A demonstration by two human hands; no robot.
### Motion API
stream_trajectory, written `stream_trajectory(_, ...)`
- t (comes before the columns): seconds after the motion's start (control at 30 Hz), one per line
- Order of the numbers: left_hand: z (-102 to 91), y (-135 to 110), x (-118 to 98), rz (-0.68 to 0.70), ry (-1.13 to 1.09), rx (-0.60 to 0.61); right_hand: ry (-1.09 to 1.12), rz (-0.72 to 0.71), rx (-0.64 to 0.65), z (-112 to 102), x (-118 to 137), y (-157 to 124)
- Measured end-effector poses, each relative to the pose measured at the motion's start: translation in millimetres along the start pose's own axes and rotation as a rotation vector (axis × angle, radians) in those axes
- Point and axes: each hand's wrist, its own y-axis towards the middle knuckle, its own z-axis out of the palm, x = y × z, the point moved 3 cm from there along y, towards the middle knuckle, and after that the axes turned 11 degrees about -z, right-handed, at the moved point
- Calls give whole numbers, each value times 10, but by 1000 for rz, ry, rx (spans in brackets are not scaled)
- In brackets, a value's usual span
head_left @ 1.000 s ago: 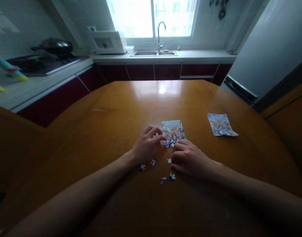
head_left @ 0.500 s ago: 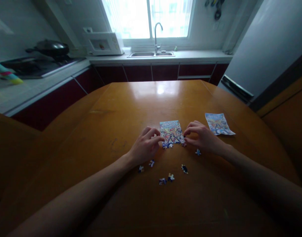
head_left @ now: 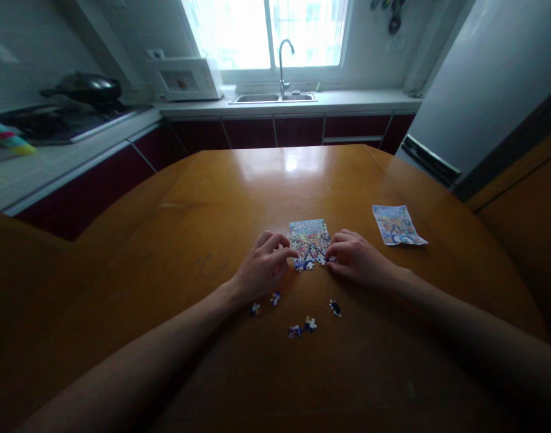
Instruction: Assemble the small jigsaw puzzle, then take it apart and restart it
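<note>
A small colourful jigsaw puzzle (head_left: 309,239) lies partly assembled on the wooden table (head_left: 239,198). My left hand (head_left: 261,270) rests at its lower left corner, fingers curled and pinched against the edge. My right hand (head_left: 355,261) lies at the lower right corner with its fingers pressed together on the bottom edge, over a piece I can barely make out. Several loose puzzle pieces (head_left: 302,328) lie scattered on the table just in front of my hands, one (head_left: 334,308) below my right hand.
A printed picture sheet (head_left: 396,225) lies to the right of the puzzle. Beyond the table runs a kitchen counter with a sink (head_left: 275,97), a microwave (head_left: 182,78) and a wok (head_left: 88,89) on the stove. A refrigerator (head_left: 477,90) stands at right.
My right hand went from the loose pieces near me up to the puzzle's right side, then settled on its lower right corner. The piece beside my right wrist is gone from view. My left hand stayed.
</note>
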Motion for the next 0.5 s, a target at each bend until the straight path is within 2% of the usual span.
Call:
stream_trajectory(0.3,-15,11,-19,-23,-47,-8,5,-7,30,-38,-20,-22)
stream_trajectory(0.5,-18,9,-11,-15,-45,-18,-7,-65,34,-107,-38,-40)
